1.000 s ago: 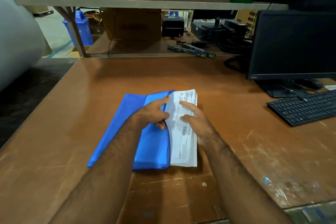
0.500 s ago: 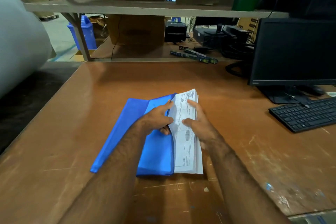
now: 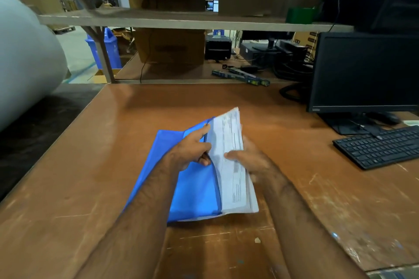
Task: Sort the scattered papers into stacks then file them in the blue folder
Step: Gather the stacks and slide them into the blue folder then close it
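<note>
Lifted since before, papers in right hand's closed grip, left hand pinching blue folder on scuffed brown desk.

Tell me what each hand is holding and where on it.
Left hand pinches the blue folder at its open right edge. Right hand has its grip on the paper stack at the right side, thumb on top.

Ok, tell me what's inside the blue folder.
A stack of papers sits partly inside the blue folder, its right part sticking out. How far the sheets reach in is hidden by the cover and the left hand.
</note>
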Tool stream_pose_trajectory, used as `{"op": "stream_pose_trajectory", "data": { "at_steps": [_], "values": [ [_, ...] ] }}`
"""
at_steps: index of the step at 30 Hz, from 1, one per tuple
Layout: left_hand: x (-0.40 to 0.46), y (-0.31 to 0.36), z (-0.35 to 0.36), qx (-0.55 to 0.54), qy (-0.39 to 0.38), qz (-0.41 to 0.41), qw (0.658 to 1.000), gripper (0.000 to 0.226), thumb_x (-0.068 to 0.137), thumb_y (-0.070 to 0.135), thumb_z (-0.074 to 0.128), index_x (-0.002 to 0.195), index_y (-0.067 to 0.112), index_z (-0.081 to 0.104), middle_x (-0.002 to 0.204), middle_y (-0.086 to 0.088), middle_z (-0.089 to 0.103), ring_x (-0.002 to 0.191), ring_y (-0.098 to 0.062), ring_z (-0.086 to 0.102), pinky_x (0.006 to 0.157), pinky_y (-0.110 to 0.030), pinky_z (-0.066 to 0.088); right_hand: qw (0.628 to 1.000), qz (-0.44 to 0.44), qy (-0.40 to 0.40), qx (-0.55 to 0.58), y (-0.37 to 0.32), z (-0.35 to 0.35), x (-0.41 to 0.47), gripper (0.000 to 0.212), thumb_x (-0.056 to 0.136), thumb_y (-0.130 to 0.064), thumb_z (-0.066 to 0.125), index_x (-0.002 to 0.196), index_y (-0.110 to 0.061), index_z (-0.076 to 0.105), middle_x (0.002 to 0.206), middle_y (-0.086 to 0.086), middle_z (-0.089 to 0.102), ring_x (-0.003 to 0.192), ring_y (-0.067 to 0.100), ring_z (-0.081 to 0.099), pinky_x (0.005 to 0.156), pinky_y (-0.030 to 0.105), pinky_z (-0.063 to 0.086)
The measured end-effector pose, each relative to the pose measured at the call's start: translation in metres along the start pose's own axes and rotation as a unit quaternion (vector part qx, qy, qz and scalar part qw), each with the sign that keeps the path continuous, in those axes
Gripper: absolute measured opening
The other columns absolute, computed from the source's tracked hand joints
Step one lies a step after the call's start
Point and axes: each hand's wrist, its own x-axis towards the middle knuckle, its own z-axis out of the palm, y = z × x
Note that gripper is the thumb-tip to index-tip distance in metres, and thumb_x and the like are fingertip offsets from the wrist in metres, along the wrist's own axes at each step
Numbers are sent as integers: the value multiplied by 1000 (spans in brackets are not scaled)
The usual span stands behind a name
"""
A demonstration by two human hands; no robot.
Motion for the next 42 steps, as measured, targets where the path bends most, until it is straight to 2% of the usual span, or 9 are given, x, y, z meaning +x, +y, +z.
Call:
{"op": "stream_pose_trajectory", "data": {
  "at_steps": [5,11,15,23,27,31,34,38,42],
  "values": [
    [3,41,-7,-174,58,81,980,77,91,-16,41,159,20,32,127,-3,62,46,-12,50,41,-21,44,969,-55,-24,-241,-128,-10,2,48,87,-7,68,131,-20,51,112,7,67,97,23,68,81,42,61],
    [0,72,-26,-326,82,124,934,72,89,-15,41,153,16,38,93,-9,64,50,-10,48,40,-20,40,881,-100,-5,-463,-215,21,-6,27,93,-20,61,118,-10,59,97,7,65,84,19,64,67,33,56],
    [-10,62,-40,-275,86,110,951,69,88,-14,41,148,20,44,100,-11,61,65,-16,47,44,-23,40,891,-61,-28,-449,-194,43,3,27,96,-13,55,123,-7,55,89,7,61,77,19,63,55,28,48],
    [-16,64,-45,-168,86,97,977,67,92,-12,42,152,18,42,103,-8,65,53,-11,52,43,-23,45,903,-85,-5,-422,-176,25,19,34,90,-15,69,122,-15,56,103,4,62,80,15,60,60,29,51],
    [-10,81,-43,-105,97,98,985,75,88,-12,44,156,19,38,113,-7,67,53,-15,52,42,-24,46,978,-61,-9,-200,-133,-21,29,41,87,-7,72,126,-16,63,115,7,72,97,26,71,84,43,61],
    [-1,89,-25,1,47,82,995,60,90,-10,44,142,20,48,82,-8,66,41,-14,53,39,-23,48,999,-15,-39,-4,-62,-44,31,43,91,1,68,130,-16,61,119,11,73,98,26,74,77,40,62],
    [3,59,4,105,-3,37,994,47,93,-9,43,123,27,45,60,-2,61,36,-10,54,41,-23,51,999,21,-25,-11,-8,-43,27,41,91,-14,74,130,-19,62,114,8,75,94,24,76,76,39,63],
    [5,5,34,138,-48,-17,989,67,90,-7,44,152,18,37,71,-8,65,41,-13,61,48,-27,55,995,56,43,-76,45,-60,17,34,87,-38,79,117,-25,69,103,1,78,92,25,76,84,49,62],
    [12,-14,39,116,-46,-27,992,68,91,-6,44,154,15,36,85,-15,69,52,-23,64,49,-30,53,979,4,131,-155,43,-86,6,21,94,-27,72,114,-25,66,103,-2,76,88,20,74,80,40,62]
  ]
}}
